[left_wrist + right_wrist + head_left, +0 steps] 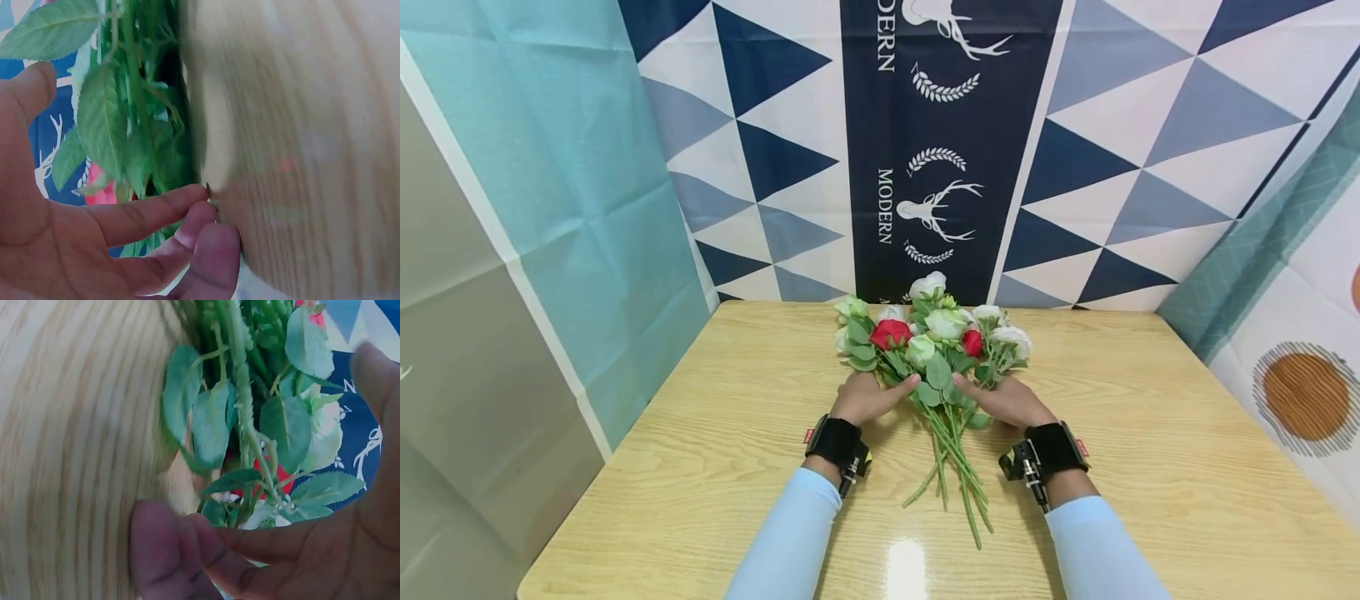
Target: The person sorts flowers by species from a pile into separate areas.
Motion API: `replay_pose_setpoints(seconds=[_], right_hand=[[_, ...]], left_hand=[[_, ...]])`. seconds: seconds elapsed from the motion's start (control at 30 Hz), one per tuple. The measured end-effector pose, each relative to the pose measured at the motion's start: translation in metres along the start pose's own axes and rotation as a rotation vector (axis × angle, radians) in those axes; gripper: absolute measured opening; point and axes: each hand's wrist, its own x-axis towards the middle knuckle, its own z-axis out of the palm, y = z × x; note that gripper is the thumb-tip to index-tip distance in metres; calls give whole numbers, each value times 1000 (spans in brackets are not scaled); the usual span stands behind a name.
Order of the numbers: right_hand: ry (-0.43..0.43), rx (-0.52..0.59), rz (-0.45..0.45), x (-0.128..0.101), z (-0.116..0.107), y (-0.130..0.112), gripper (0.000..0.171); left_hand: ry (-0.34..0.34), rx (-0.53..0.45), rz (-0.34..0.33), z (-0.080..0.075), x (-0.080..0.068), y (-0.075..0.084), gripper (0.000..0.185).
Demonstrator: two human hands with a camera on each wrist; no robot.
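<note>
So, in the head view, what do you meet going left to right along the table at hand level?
Bare table → left hand → flower stems → right hand → bare table again.

From head height we look forward and down over the bench [715,467] toward the patterned backdrop [940,150]. Our two wrist views sit very close, each facing across its palm; all three share the flower bunch [934,350] [134,119] [250,419].
</note>
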Motion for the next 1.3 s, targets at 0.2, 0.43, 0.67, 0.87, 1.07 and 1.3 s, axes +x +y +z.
replay_pose_setpoints(seconds=[0.2, 0.43, 0.67, 0.87, 1.07, 1.3], right_hand=[[-33, 30, -73, 2, 5, -4, 114], [-31, -4, -76, 7, 11, -8, 115], [-17, 95, -9, 13, 19, -12, 94], [10, 142, -24, 13, 26, -20, 41], [13, 253, -46, 13, 28, -23, 39], [-9, 226, -11, 16, 28, -22, 31]], left_hand=[[-76, -94, 21, 7, 6, 5, 89], [-97, -98, 26, 15, 15, 11, 63], [-86, -111, -6, 22, 19, 20, 41], [-160, -406, -132, 32, 16, 29, 48], [-231, -683, -197, 36, 12, 33, 60], [-283, -737, -219, 36, 15, 32, 56]])
